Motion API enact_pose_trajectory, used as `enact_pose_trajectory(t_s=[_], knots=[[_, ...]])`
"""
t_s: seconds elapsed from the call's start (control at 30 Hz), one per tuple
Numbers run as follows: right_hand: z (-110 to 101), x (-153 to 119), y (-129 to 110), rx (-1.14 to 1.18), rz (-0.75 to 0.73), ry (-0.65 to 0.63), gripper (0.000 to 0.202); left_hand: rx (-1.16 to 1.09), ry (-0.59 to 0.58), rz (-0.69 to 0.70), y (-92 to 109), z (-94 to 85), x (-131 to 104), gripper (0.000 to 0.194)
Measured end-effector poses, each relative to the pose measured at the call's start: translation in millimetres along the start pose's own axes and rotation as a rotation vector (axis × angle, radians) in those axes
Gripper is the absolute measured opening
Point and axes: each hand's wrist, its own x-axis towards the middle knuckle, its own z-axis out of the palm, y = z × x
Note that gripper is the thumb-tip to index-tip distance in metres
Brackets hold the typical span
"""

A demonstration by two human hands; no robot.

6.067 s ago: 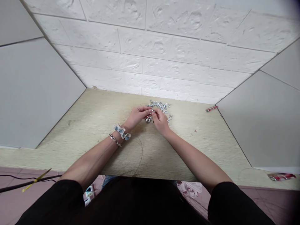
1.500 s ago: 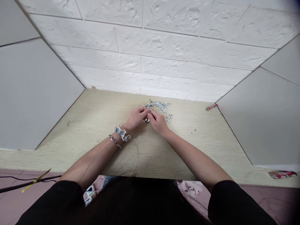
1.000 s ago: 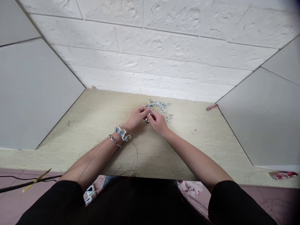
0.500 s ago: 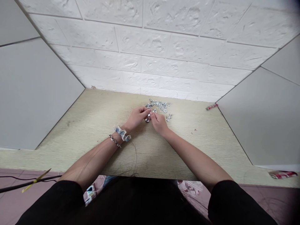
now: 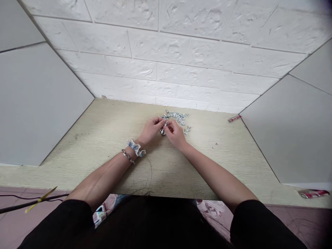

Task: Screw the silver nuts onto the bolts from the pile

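Evidently both hands are sharing one hold: the left hand (image 5: 153,128) is pinching a small metal piece (image 5: 165,123) from one side, and the right hand (image 5: 176,135) is pinching it from the other, so neither hand is spreading wide. Two pinches are presumably being used because so slight a piece would be slipping or turning in only one. Fingertips are hiding most of its shape, so I cannot tell whether it is a single part or two joined. It is sitting between the hands, just on the near side of a pile of bolts, nuts and washers (image 5: 177,116), and that nearness is probably keeping the pile within easy reach. Below the fingertips, some shiny metal parts (image 5: 162,132) are lying on the tabletop (image 5: 207,169), partly covered by the hands. To the right, a few loose bolts (image 5: 187,131) are lying close together, apart from the pile, perhaps being kept separate on purpose. Well away, a red cylinder (image 5: 234,119) is resting beside the foot of the right panel (image 5: 290,135), seemingly where it is getting in nobody's way
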Motion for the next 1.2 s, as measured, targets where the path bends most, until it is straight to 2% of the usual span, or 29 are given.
enact_pose_trajectory(t_s=[0.2, 0.4, 0.7, 0.9, 1.03, 1.2], knots=[[1.5, -0.1, -1.9, 0.01, -0.01, 0.048, 0.019, -0.018, -0.017, 0.009, -2.7, 0.7, 0.7, 0.03], [0.5, 1.1, -0.8, -0.003, -0.031, 0.05, 0.017, -0.026, 0.021, 0.004, -1.6, 1.2, -0.3, 0.027], [-2.3, 2.5, 1.9, -0.064, -0.065, 0.001, 0.032, -0.07, 0.032, -0.014, -2.1, 3.0, -0.5, 0.034], [-0.8, 1.2, 0.7, 0.009, -0.024, 0.061, 0.015, -0.084, 0.047, -0.001, -3.2, 2.5, 1.4, 0.033], [2.4, 0.3, 1.4, 0.033, -0.025, 0.064, 0.023, -0.043, 0.037, 0.011, -3.2, 1.9, 0.3, 0.031], [2.9, 0.2, 1.4, -0.001, -0.051, 0.062, 0.016, -0.015, 0.031, 0.016, -3.0, 1.8, -0.3, 0.029]])
